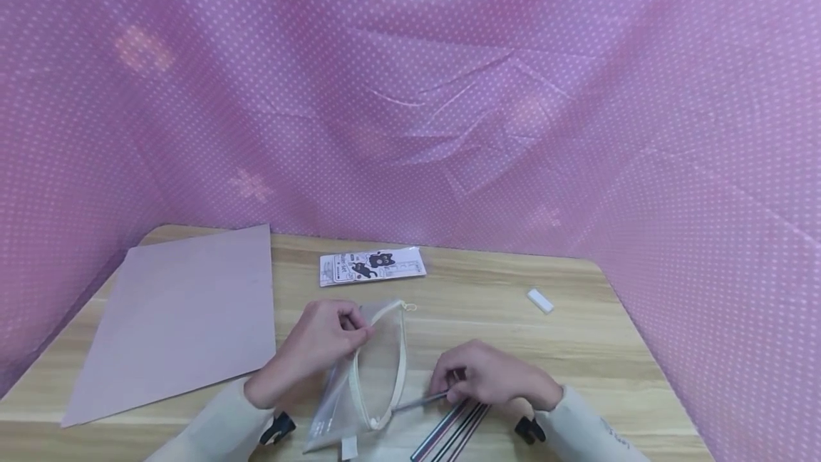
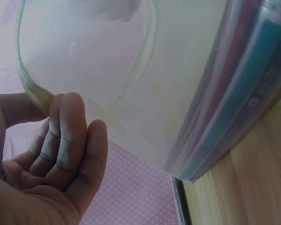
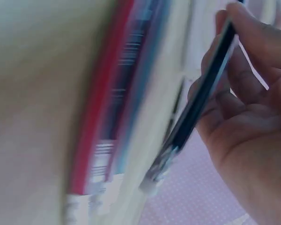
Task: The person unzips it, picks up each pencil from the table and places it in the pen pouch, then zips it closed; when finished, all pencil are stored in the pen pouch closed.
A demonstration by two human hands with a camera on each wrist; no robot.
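My left hand (image 1: pixel 323 337) pinches one zip edge of a pale mesh zip pouch (image 1: pixel 333 405) between thumb and fingers, and its mouth gapes. In the left wrist view, red and teal pencils (image 2: pixel 234 103) show through the mesh. My right hand (image 1: pixel 481 374) pinches a dark pencil (image 3: pixel 203 93) with a white eraser end. The pencil's far end reaches the pouch mouth at its near right side; whether it has passed inside I cannot tell. Several loose pencils (image 1: pixel 449 433) lie side by side on the table below the right hand.
A flat pinkish board (image 1: pixel 186 312) covers the table's left side. Behind the pouch lies a ruler-set packet (image 1: pixel 372 267) printed with black cats. A small white eraser (image 1: pixel 540 300) sits at the back right. Pink dotted cloth (image 1: pixel 449 127) hangs around the table.
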